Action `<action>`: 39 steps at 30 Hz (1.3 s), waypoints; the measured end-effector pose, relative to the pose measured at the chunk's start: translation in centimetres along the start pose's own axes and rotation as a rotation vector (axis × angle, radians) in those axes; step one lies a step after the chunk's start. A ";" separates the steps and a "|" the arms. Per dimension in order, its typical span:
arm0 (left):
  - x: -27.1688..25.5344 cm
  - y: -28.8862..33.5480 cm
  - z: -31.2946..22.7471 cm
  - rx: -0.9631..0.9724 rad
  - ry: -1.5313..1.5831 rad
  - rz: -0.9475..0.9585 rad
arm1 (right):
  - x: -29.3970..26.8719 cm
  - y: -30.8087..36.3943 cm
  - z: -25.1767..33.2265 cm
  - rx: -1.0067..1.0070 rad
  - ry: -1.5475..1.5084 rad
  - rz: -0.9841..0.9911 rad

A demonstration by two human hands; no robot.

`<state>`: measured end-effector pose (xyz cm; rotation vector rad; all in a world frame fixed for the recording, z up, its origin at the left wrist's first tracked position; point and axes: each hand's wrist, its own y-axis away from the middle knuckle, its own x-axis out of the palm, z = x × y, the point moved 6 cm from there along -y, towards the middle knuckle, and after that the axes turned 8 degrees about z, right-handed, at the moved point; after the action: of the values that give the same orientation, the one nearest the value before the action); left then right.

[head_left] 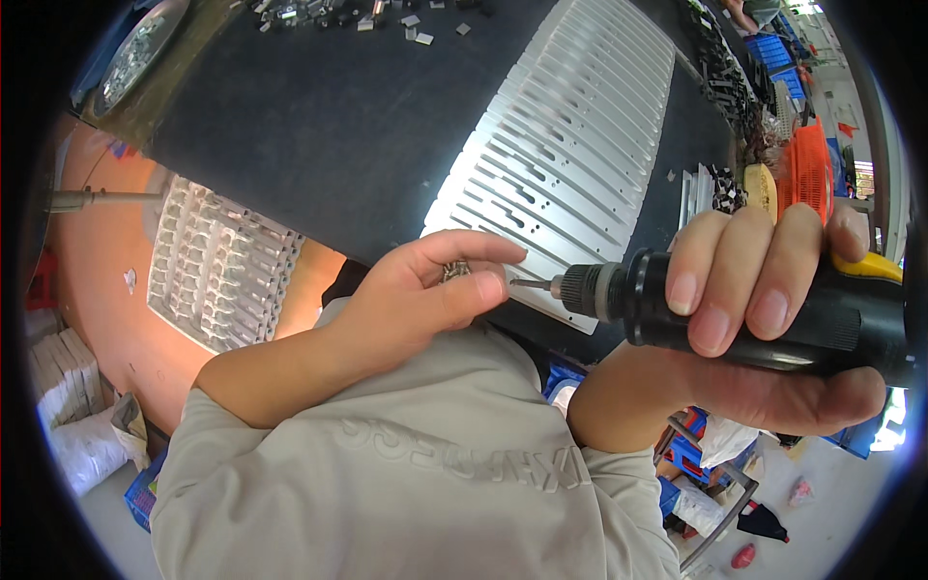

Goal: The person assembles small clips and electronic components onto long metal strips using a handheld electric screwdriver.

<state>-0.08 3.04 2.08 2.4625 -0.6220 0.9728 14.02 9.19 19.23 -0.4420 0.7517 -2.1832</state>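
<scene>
My right hand (pixel 739 290) is wrapped round a black electric screwdriver (pixel 652 300), held level with its bit pointing left. The tip of the bit (pixel 535 284) is close to the thumb and forefinger of my left hand (pixel 416 290). My left hand is curled around a small cluster of metal screws (pixel 455 271), partly hidden by the fingers. Whether a screw sits at the bit's tip is too small to tell. Just beyond both hands, a row of long silvery metal strips (pixel 590 126) lies side by side, with holes and slots along them.
The strips rest on a dark tabletop (pixel 300 116). Small loose metal pieces (pixel 387 19) lie at its far edge, beside a round tray (pixel 140 58) at far left. A ribbed metal rack (pixel 222 261) stands at left. An orange basket (pixel 810 169) is at right.
</scene>
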 end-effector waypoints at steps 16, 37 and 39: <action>0.1 0.3 0.6 -0.025 -0.025 0.080 | 0.7 0.1 0.7 -0.026 -0.047 0.051; 0.4 0.6 1.3 -0.088 0.330 0.180 | 1.4 1.8 -0.6 -0.075 -0.064 -0.258; 0.2 0.7 1.3 -0.100 0.327 0.141 | 1.3 1.9 -0.1 -0.081 -0.041 -0.250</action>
<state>0.37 1.74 1.51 2.1311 -0.7181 1.3291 14.19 7.23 18.05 -0.6506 0.8009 -2.3723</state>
